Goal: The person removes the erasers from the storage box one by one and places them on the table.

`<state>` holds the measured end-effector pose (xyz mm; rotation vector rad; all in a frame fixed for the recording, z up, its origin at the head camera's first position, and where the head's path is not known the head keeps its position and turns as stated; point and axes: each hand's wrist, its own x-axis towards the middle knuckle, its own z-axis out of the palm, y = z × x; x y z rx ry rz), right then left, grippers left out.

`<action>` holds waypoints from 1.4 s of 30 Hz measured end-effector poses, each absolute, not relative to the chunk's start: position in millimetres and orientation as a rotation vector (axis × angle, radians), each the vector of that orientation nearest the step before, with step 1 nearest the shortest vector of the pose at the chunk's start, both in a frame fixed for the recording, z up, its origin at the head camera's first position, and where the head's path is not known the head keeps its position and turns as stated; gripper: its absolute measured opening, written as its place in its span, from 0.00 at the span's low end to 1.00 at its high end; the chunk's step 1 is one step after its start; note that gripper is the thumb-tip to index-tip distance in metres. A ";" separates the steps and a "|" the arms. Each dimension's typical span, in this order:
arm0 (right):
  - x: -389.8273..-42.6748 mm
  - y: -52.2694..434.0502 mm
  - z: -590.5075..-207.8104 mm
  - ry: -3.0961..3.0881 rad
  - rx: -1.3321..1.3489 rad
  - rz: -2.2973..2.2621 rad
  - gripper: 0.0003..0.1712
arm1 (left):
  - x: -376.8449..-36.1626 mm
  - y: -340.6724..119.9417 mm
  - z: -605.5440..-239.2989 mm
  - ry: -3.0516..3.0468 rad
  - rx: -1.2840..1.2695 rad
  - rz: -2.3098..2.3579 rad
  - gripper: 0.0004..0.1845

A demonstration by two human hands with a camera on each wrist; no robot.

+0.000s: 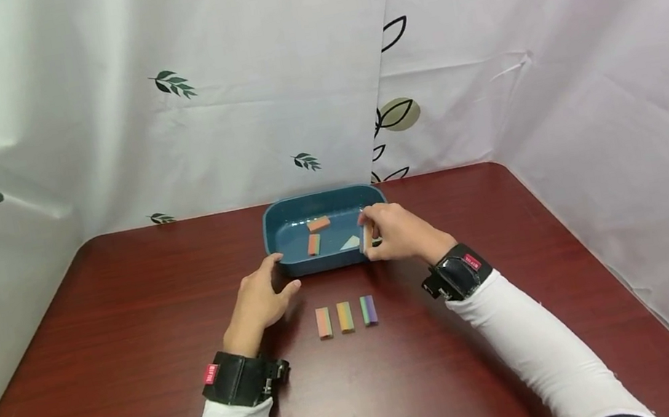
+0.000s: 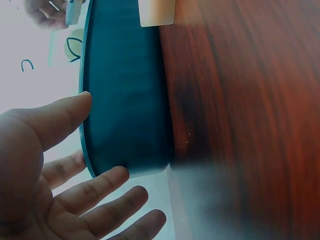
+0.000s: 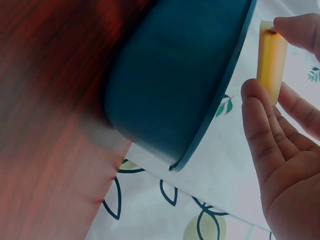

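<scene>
A blue tray (image 1: 333,262) stands near the table's back edge. Over its right end my right hand (image 1: 404,230) pinches a small striped block (image 1: 366,238) between thumb and fingers; in the right wrist view that block (image 3: 270,65) shows yellow and pale sides. My left hand (image 1: 258,296) is at the tray's front left corner, fingers spread; in the left wrist view the thumb and fingertips (image 2: 117,175) are close to the rim, and contact is hard to tell. Inside the tray lie an orange block (image 1: 319,224), an orange-and-green block (image 1: 314,244) and a pale piece (image 1: 350,243), partly hidden.
Three striped blocks stand in a row in front of the tray: an orange one (image 1: 323,323), a yellow one (image 1: 345,317) and a purple-and-green one (image 1: 368,310). The dark red wooden table (image 1: 132,346) meets white leaf-patterned curtains (image 1: 264,102) behind and at the sides.
</scene>
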<state>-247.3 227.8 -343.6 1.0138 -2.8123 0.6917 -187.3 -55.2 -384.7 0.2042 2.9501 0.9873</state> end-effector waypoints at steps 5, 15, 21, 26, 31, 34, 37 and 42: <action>-237.1 231.4 -348.3 -2.791 1.029 0.706 0.24 | -186.9 -54.5 -386.7 2.943 0.193 0.991 0.35; -222.5 238.7 -359.2 -2.829 1.006 0.772 0.23 | -188.0 -53.1 -391.8 2.938 0.173 1.007 0.36; -216.8 240.6 -359.3 -2.913 0.971 0.803 0.23 | -189.2 -52.0 -393.0 2.938 0.170 1.020 0.36; -211.7 243.2 -360.1 -2.986 1.020 0.818 0.22 | -188.7 -54.0 -395.1 2.934 0.178 0.997 0.36; -207.4 245.3 -363.6 -3.085 1.070 0.804 0.23 | -190.7 -57.9 -394.2 2.934 0.196 0.962 0.36; -206.9 243.1 -363.6 -3.101 1.073 0.802 0.23 | -193.4 -58.7 -392.1 2.934 0.203 0.964 0.36; -207.1 238.9 -364.5 -3.149 1.087 0.792 0.23 | -196.0 -59.2 -391.4 2.930 0.197 0.951 0.37; -205.4 232.5 -367.5 -3.254 1.101 0.746 0.23 | -197.8 -59.4 -390.1 2.922 0.196 0.937 0.37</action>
